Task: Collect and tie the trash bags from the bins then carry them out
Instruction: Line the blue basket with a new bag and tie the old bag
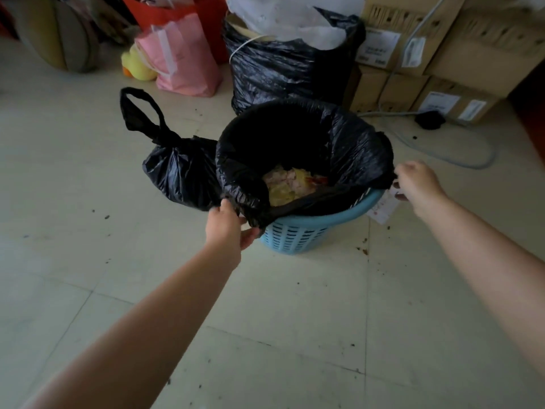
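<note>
A light blue slatted bin (pixel 298 236) stands on the tiled floor, lined with a black trash bag (pixel 348 143) whose rim is folded over the bin's edge. Yellow and pink waste lies at the bottom of the bag. My left hand (pixel 228 227) pinches the bag's rim at the near left side. At the right side my right hand (pixel 415 181) grips the rim. A tied black trash bag (pixel 180 172) with a loop handle sits on the floor just left of the bin.
Behind the bin stands a large full black bag (pixel 283 66) with white plastic on top. Cardboard boxes (pixel 460 54) are stacked at the back right, with a grey cable (pixel 472 163) on the floor. A pink paper bag (pixel 184 60) and a yellow toy (pixel 138 66) sit back left.
</note>
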